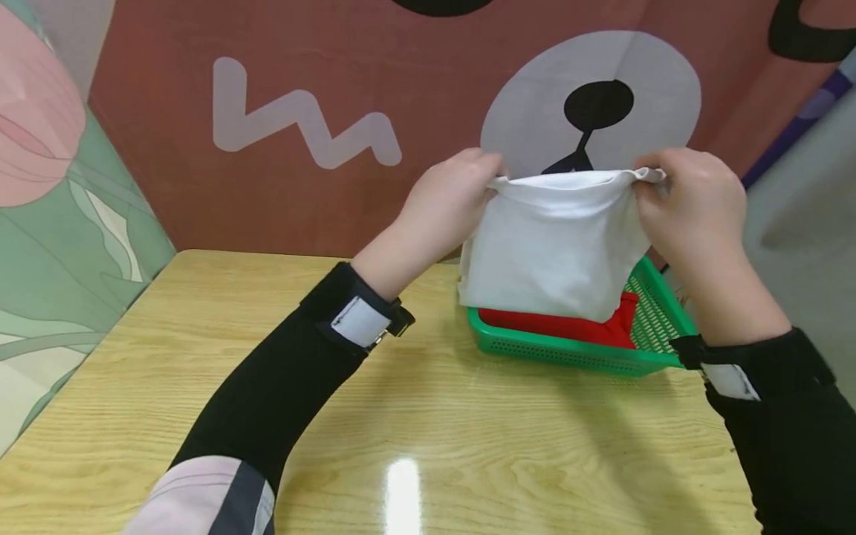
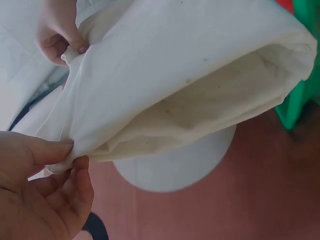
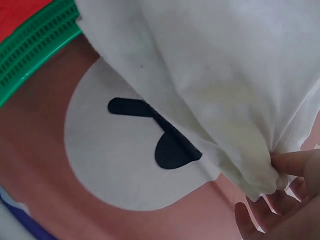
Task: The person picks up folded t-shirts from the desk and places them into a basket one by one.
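Her left hand pinches one top corner of the white cloth, her right hand the other. The cloth hangs stretched crosswise between them, equally near both, over the green basket holding red fabric.

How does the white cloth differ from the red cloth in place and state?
The white cloth is lifted above the green basket, pinched at its top corners by the left hand and right hand; the red cloth lies in the basket, untouched. White hangs; red lies flat. Both are plain fabric.
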The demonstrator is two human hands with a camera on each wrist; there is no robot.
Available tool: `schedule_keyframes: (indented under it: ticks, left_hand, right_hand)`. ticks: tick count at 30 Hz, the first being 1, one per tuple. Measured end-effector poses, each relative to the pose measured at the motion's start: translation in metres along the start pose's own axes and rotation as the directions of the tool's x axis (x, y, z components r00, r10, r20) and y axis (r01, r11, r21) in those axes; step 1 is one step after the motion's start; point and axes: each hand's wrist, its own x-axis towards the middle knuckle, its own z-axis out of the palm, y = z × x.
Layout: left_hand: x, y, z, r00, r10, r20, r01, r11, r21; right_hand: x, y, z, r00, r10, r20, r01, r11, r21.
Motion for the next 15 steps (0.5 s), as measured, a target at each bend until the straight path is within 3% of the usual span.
schedule_keyframes:
  ticks: [9,15]
  left_hand:
    - [0.014,0.025,0.019,0.998,0.048,0.039,-0.047,0.999,-0.023]
    - [0.016,0.031,0.038,0.996,0.055,0.069,-0.052,0.997,-0.054]
  right_hand:
    - [-0.015,0.027,-0.01,0.997,0.073,0.037,-0.072,0.997,-0.034]
    - [-0.025,0.041,-0.007,0.998,0.045,0.047,-0.043,0.998,-0.036]
